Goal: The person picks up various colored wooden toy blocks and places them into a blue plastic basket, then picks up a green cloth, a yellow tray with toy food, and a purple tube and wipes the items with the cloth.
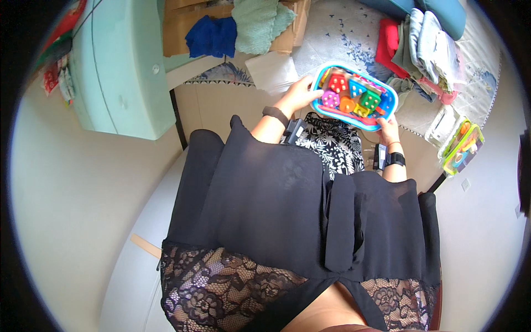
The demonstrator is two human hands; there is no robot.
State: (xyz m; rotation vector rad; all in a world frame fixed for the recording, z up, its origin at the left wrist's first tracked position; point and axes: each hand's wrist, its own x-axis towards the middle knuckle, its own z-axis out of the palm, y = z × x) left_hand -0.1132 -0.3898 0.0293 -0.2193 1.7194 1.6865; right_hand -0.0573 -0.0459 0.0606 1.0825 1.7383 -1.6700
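Note:
A blue plastic basket (390, 88) with a pale rim is held up between my two hands. My left hand (299, 96) grips its left end, thumb over the rim. At the lower right corner my right hand (388, 129) grips the rim. Inside lie colourful toy blocks with round dots: a red one (337, 83), a blue triangle (356, 88), a green one (370, 100), a pink-purple one (330, 99), an orange one (347, 104) and a yellow one (361, 110). Some contents beneath them are hidden.
Folded clothes (423, 45) are stacked on a patterned mat (327, 33) at the upper right. A lime-edged toy package (461, 145) lies right of them. Cardboard (176, 37) carries a blue cloth (212, 36) and a mint cloth (255, 25). A pale green cabinet (120, 70) stands left.

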